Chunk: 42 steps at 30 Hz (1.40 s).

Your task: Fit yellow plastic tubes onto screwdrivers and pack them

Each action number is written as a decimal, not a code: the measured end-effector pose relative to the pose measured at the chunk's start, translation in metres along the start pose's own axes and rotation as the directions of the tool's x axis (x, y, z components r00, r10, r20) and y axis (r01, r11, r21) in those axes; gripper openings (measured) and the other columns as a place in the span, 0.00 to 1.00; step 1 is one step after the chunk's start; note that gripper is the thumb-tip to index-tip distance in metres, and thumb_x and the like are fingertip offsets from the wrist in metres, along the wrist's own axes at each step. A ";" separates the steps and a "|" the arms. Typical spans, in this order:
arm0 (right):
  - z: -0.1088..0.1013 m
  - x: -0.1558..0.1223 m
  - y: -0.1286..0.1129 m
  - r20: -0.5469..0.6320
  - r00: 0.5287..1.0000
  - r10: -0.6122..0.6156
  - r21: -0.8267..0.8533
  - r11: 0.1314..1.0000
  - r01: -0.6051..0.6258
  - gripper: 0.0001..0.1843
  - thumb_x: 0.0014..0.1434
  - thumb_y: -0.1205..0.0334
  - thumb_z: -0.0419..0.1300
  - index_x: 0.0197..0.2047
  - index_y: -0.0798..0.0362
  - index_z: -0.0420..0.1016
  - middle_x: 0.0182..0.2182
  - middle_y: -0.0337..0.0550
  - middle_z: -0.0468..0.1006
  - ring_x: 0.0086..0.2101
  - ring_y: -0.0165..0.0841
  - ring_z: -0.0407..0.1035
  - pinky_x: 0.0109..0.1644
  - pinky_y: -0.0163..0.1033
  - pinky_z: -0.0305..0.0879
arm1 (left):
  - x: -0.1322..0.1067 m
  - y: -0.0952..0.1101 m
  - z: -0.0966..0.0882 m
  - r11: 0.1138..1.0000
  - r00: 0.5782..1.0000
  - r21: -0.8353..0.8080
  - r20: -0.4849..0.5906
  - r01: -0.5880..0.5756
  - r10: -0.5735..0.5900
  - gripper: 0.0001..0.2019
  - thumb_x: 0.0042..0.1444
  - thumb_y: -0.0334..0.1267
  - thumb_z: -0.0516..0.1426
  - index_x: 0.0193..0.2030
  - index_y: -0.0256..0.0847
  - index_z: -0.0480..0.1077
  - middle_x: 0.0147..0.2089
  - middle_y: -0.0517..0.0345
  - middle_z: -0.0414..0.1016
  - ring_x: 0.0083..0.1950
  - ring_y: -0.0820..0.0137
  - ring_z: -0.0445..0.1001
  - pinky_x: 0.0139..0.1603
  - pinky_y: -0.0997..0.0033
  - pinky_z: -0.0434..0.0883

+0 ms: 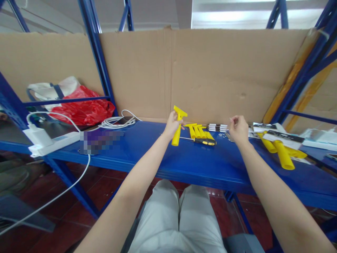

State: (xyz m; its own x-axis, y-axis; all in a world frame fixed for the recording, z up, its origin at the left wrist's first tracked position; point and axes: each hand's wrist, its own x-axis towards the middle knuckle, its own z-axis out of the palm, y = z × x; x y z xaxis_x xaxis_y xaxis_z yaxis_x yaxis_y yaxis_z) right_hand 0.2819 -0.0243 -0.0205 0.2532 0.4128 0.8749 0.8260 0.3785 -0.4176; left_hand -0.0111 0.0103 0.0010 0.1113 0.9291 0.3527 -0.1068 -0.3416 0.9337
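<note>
My left hand is closed round a yellow T-shaped scraper handle, its wide head pointing up. Off to the right, my right hand hovers over the bench with fingertips pinched together. Whatever it may hold is too small to make out. Below and left of it lie small metal bits, perhaps screws. Between the hands rests a black and yellow screwdriver, its shaft pointing left. Behind the screwdriver, several more yellow T-shaped handles lie side by side.
Stacked black-and-white packets stand near the cardboard wall. At right, more yellow handles lie under labelled packaging. A power strip, coiled white cable and red bag occupy the left of the blue bench.
</note>
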 end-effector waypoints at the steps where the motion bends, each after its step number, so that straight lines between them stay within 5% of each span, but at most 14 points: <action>1: -0.003 0.006 0.007 -0.020 1.000 0.023 0.000 1.000 -0.023 0.05 0.60 0.57 0.54 0.35 0.48 0.63 0.31 0.46 0.70 0.33 0.40 0.67 0.46 0.48 0.65 | -0.001 0.003 0.003 0.997 0.999 -0.066 -0.003 0.044 -0.044 0.32 0.55 0.21 0.55 0.65 0.49 0.56 0.62 0.49 0.69 0.41 0.69 0.80 0.35 0.72 0.79; 4: -0.010 0.025 0.021 -0.043 0.995 0.093 -0.099 0.990 -0.096 0.04 0.61 0.59 0.52 0.37 0.50 0.64 0.33 0.48 0.72 0.35 0.41 0.68 0.45 0.47 0.65 | -0.002 0.014 0.020 0.935 0.975 -0.278 0.056 0.220 -0.213 0.26 0.56 0.20 0.54 0.60 0.42 0.62 0.54 0.49 0.74 0.36 0.74 0.79 0.34 0.76 0.77; 6: -0.014 0.037 0.025 0.069 0.989 0.130 -0.304 0.947 -0.103 0.05 0.60 0.63 0.52 0.37 0.53 0.67 0.34 0.52 0.74 0.38 0.43 0.70 0.45 0.47 0.65 | -0.001 0.021 0.038 0.855 0.940 -0.390 0.153 0.342 -0.306 0.21 0.57 0.19 0.51 0.56 0.36 0.66 0.46 0.48 0.77 0.30 0.76 0.77 0.31 0.79 0.75; 10: -0.019 0.043 0.021 0.451 0.884 0.124 -0.641 0.734 0.224 0.10 0.60 0.68 0.50 0.41 0.59 0.72 0.39 0.61 0.75 0.43 0.46 0.70 0.45 0.45 0.62 | 0.001 0.025 0.086 0.724 0.853 -0.451 0.273 0.522 -0.445 0.16 0.59 0.19 0.49 0.52 0.27 0.69 0.32 0.50 0.76 0.23 0.76 0.72 0.25 0.80 0.72; 14: -0.018 0.026 0.019 0.629 0.765 0.139 -0.688 0.558 0.464 0.17 0.62 0.73 0.45 0.48 0.64 0.71 0.43 0.64 0.75 0.46 0.45 0.69 0.46 0.43 0.60 | 0.001 0.011 0.132 0.748 0.843 -0.392 0.202 0.536 -0.499 0.18 0.56 0.18 0.50 0.52 0.26 0.69 0.30 0.53 0.74 0.21 0.77 0.70 0.24 0.80 0.71; 18: -0.013 0.003 0.025 0.689 0.712 0.133 -0.639 0.575 0.511 0.19 0.64 0.71 0.45 0.52 0.65 0.71 0.47 0.64 0.76 0.49 0.46 0.68 0.49 0.44 0.60 | -0.004 -0.010 0.156 0.815 0.861 -0.285 0.087 0.504 -0.502 0.20 0.54 0.19 0.53 0.53 0.28 0.69 0.34 0.51 0.75 0.21 0.76 0.71 0.28 0.75 0.73; 24: -0.007 -0.011 0.023 0.637 0.747 0.189 -0.643 0.665 0.380 0.20 0.66 0.67 0.45 0.52 0.64 0.72 0.53 0.64 0.73 0.54 0.47 0.66 0.53 0.46 0.62 | 0.003 -0.019 0.173 0.798 0.852 -0.318 0.075 0.512 -0.518 0.21 0.52 0.17 0.54 0.54 0.29 0.68 0.29 0.58 0.70 0.22 0.75 0.71 0.28 0.75 0.72; 29: -0.004 -0.011 0.015 0.689 0.647 0.325 -0.651 0.671 0.356 0.17 0.63 0.67 0.48 0.47 0.60 0.77 0.50 0.61 0.75 0.55 0.48 0.67 0.52 0.47 0.64 | 0.011 -0.019 0.189 0.760 0.823 -0.335 0.098 0.556 -0.559 0.16 0.54 0.17 0.54 0.49 0.28 0.71 0.28 0.57 0.71 0.24 0.73 0.73 0.32 0.73 0.73; 36: -0.001 -0.013 0.015 0.632 0.679 0.373 -0.659 0.720 0.217 0.19 0.63 0.62 0.48 0.50 0.58 0.76 0.52 0.62 0.75 0.54 0.50 0.67 0.52 0.52 0.66 | 0.012 -0.027 0.203 0.726 0.781 -0.299 0.143 0.620 -0.608 0.12 0.54 0.15 0.53 0.42 0.27 0.72 0.29 0.53 0.74 0.26 0.71 0.75 0.32 0.73 0.75; 42: -0.002 -0.007 0.034 0.466 0.800 0.378 -0.631 0.776 0.001 0.15 0.55 0.65 0.57 0.44 0.57 0.78 0.48 0.59 0.77 0.51 0.50 0.70 0.50 0.53 0.68 | 0.011 -0.027 0.206 0.698 0.752 -0.283 0.199 0.658 -0.628 0.15 0.55 0.15 0.51 0.46 0.26 0.71 0.30 0.52 0.75 0.23 0.74 0.73 0.27 0.77 0.73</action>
State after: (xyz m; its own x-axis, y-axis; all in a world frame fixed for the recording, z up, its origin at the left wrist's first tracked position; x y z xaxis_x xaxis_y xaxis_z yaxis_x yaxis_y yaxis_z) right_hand 0.3089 -0.0161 -0.0404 0.2803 0.8593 0.4278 0.9588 -0.2290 -0.1684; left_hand 0.1962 0.0003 -0.0075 0.3478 0.8853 -0.3086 -0.2814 0.4126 0.8664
